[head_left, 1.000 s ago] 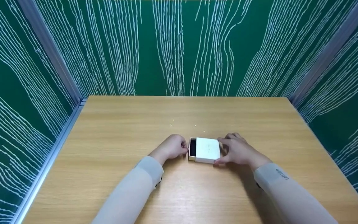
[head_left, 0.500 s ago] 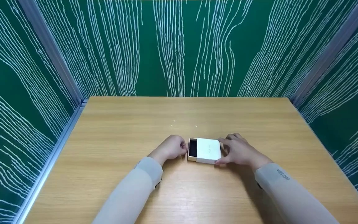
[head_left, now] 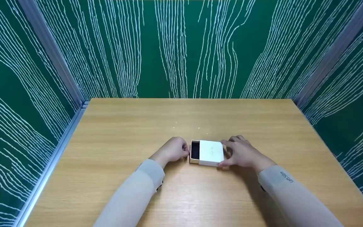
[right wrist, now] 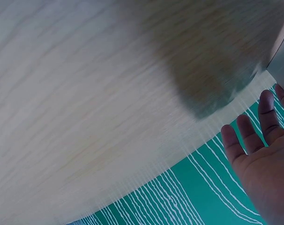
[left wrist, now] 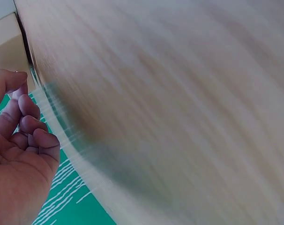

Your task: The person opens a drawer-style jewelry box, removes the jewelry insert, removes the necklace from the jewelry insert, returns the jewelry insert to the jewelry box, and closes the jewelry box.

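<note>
A small white drawer box (head_left: 211,152) lies on the table, its tray (head_left: 194,161) standing part-way out of the sleeve on the left. The tray's inside is dark. My left hand (head_left: 174,149) is at the tray's left end, thumb and index finger pinched together against it; what lies between the fingertips is too small to make out. In the left wrist view the other fingers of that hand (left wrist: 25,154) curl loosely. My right hand (head_left: 243,153) grips the right end of the sleeve, thumb at the near corner and index finger at the far one.
Several tiny pale specks (head_left: 198,128) lie on the wooden table (head_left: 131,195) beyond the box. Green walls (head_left: 169,47) with white wavy lines surround the table at the back and sides, joined by metal posts (head_left: 52,47).
The tray has slid slightly further left out of the sleeve, together with my left hand. My right hand and the sleeve have hardly moved.
</note>
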The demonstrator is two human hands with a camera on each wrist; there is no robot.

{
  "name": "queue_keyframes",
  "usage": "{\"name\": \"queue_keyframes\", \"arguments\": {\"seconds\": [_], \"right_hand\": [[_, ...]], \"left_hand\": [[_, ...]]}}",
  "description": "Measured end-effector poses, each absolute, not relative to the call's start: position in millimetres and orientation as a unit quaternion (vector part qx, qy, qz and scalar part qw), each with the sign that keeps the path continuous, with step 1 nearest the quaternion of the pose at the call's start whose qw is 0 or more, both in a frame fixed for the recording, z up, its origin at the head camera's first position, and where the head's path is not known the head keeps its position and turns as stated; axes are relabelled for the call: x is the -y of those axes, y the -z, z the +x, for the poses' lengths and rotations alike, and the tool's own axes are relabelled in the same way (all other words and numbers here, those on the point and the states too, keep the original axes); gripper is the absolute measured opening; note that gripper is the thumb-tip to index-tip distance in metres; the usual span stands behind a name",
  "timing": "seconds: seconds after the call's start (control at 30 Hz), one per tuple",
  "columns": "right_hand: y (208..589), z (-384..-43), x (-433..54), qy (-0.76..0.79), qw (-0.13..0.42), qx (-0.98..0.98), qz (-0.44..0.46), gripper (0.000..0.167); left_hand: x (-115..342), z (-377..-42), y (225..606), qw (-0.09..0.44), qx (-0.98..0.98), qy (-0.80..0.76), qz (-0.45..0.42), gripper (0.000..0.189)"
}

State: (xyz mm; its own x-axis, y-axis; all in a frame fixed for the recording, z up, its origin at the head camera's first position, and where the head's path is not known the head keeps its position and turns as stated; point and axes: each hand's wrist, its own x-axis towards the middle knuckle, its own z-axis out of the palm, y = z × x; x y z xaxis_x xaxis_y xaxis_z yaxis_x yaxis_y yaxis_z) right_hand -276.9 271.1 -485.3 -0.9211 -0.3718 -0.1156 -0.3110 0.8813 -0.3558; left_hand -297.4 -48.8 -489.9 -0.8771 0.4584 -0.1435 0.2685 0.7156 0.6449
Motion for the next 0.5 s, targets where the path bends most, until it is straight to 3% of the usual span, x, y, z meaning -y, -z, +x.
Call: {"name": "queue_keyframes", "arguments": {"seconds": [0.5], "right_hand": [[486.5,-277.3,-270.7,0.17,0.091,-0.966,-0.174,0.12]], "left_hand": [[52.1,-298.7,488.6,0.143,-0.916,-0.318,0.2,0.024]]}}
